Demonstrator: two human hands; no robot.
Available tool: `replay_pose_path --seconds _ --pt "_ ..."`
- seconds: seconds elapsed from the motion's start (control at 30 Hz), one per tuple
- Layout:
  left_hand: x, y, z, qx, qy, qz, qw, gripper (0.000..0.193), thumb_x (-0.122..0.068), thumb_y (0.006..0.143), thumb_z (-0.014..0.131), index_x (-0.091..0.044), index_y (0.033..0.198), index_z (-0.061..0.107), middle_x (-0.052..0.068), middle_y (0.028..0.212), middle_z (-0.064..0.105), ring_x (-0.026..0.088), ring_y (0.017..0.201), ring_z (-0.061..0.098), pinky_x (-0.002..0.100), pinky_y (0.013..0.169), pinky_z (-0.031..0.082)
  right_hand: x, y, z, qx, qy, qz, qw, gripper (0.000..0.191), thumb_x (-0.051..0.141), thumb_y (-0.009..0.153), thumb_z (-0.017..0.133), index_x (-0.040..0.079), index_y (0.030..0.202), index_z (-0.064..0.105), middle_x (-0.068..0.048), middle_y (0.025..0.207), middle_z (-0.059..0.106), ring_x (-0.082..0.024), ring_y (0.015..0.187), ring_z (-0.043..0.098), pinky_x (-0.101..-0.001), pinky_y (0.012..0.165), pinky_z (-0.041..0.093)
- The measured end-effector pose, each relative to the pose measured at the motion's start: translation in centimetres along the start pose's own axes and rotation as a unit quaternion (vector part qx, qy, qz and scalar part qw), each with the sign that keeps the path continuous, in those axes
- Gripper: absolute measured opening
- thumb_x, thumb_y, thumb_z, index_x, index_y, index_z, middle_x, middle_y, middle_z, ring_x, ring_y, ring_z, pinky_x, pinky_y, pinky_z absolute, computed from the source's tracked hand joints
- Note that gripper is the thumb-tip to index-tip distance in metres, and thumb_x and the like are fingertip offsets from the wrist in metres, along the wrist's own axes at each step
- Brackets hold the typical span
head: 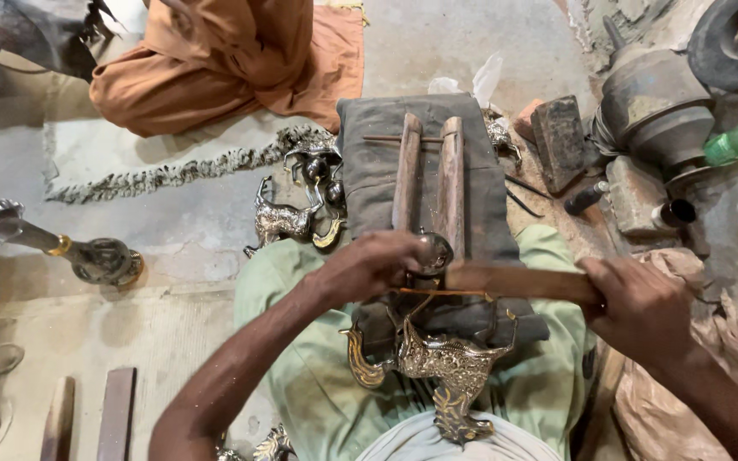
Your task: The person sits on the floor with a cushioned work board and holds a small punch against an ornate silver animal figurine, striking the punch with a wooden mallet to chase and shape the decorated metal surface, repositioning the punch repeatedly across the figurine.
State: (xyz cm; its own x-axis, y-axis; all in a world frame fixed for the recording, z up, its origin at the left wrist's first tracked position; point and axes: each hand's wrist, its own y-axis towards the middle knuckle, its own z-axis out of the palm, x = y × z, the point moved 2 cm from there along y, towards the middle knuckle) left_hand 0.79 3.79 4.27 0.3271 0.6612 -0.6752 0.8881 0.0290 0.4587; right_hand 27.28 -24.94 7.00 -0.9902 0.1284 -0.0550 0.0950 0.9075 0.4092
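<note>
Near the middle of the scene, on the lap, lies one metal deer (446,367), with one more deer figure (282,218) on the floor farther left beside two upright wooden bars (427,175) standing on a grey cushion (369,162). Left hand (369,266) is curled shut around a small round metal piece (436,253), while right hand (642,307) is closed on one wooden stick (514,280) lying across. What the round piece joins to is hidden by the fingers, and the deer's base is cut off by the white cloth at the near edge.
</note>
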Motion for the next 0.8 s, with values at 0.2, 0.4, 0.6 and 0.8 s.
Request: replay_pose_path --seconds 0.2,0.4,0.6,0.8 --pt "0.6 0.2 -0.5 -0.045 -0.082 0.017 0.995 0.042 0.001 0.093 0.071 -0.006 0.132 0.058 0.011 0.118 0.073 0.028 0.103 0.076 0.040 0.084 0.059 -0.6 1.0 -0.5 0.026 0.094 0.077 0.992 0.067 0.021 0.073 0.077 0.007 0.136 0.058 -0.019 0.097 0.072 -0.027 0.066 0.071 -0.0409 0.061 0.061" --pt "1.3 -0.1 -0.2 0.023 -0.019 -0.078 0.996 0.066 0.011 0.074 0.063 -0.006 0.138 0.058 0.014 0.119 0.073 0.030 0.086 0.073 0.041 0.068 0.055 0.1 3.9 -2.6 -0.109 0.089 0.002 0.990 0.055 0.018 0.083 0.077 -0.001 0.129 0.053 -0.017 0.089 0.068 -0.031 0.071 0.070 -0.0433 0.062 0.057" --pt "2.1 -1.8 1.2 -0.068 -0.067 0.002 0.995 0.057 0.011 0.076 0.064 -0.003 0.132 0.059 0.016 0.118 0.071 0.032 0.103 0.071 0.044 0.086 0.060 0.4 7.4 -4.6 -0.064 0.008 -0.118 0.991 0.039 0.023 0.101 0.068 0.007 0.135 0.056 -0.014 0.105 0.072 -0.026 0.085 0.071 -0.0371 0.071 0.060" --pt "3.5 -3.3 4.9 -0.216 -0.144 -0.106 0.960 0.038 0.011 0.091 0.050 -0.005 0.123 0.064 0.011 0.113 0.077 0.022 0.104 0.078 0.034 0.093 0.062 2.9 14.0 -7.3 0.068 -0.070 -0.178 0.979 0.043 0.034 0.097 0.060 0.003 0.127 0.062 -0.016 0.099 0.073 -0.019 0.065 0.065 -0.0342 0.050 0.056"
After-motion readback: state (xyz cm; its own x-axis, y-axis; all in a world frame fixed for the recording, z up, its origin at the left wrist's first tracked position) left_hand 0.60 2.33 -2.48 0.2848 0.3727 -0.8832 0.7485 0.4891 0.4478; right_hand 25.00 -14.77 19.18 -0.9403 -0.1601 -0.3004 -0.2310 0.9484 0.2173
